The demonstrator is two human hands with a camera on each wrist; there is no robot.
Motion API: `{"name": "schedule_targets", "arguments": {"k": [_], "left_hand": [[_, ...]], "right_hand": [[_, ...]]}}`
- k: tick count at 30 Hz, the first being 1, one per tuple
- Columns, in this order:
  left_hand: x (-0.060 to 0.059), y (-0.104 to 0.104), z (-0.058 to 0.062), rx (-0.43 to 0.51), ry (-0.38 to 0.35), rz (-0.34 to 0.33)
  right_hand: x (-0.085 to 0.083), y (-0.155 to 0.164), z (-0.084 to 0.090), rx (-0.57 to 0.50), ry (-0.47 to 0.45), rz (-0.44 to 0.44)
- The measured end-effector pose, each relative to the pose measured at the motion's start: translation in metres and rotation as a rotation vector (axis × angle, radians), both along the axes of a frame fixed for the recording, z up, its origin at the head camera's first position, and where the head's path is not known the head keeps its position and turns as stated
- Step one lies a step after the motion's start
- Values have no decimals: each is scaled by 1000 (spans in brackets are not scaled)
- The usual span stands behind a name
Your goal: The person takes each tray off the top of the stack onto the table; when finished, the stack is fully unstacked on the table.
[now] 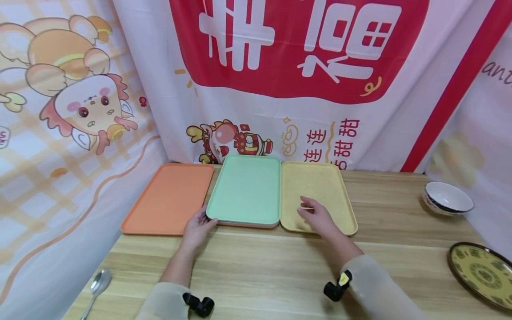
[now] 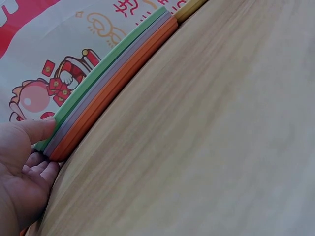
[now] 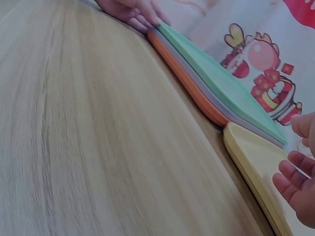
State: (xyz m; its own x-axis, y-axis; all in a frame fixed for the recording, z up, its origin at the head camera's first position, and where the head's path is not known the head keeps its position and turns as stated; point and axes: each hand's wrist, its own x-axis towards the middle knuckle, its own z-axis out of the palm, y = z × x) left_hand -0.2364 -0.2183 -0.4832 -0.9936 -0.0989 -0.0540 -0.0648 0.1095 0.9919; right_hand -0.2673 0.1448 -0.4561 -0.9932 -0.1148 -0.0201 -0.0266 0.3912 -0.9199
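Observation:
A mint-green tray [image 1: 248, 191] lies on top of a stack. The left wrist view shows a lilac tray [image 2: 108, 78] under it and an orange tray [image 2: 115, 91] at the bottom. My left hand [image 1: 198, 229] grips the stack's front left corner, thumb on the green rim and fingers against the lower edges. My right hand [image 1: 318, 215] hovers over a yellow tray [image 1: 340, 195] with fingers loosely bent and nothing held. That yellow tray sits against the stack's right side.
Left of the stack lies a separate orange tray [image 1: 170, 200]. A metal spoon [image 1: 100, 282] is at the table's near left. On the right are a white bowl [image 1: 448, 198] with a dark rim and a patterned yellow plate [image 1: 484, 273]. Printed cloth [image 1: 380, 129] hangs behind the table.

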Motion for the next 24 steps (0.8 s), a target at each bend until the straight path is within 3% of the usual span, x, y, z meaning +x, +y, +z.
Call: {"name": "schedule_targets", "arguments": {"k": [12, 24], "left_hand": [[-1, 0, -2, 8, 6, -4], [-1, 0, -2, 13, 16, 3]], "right_hand": [[-1, -50, -9, 42, -39, -2], [-4, -70, -11, 135, -21, 2]]}}
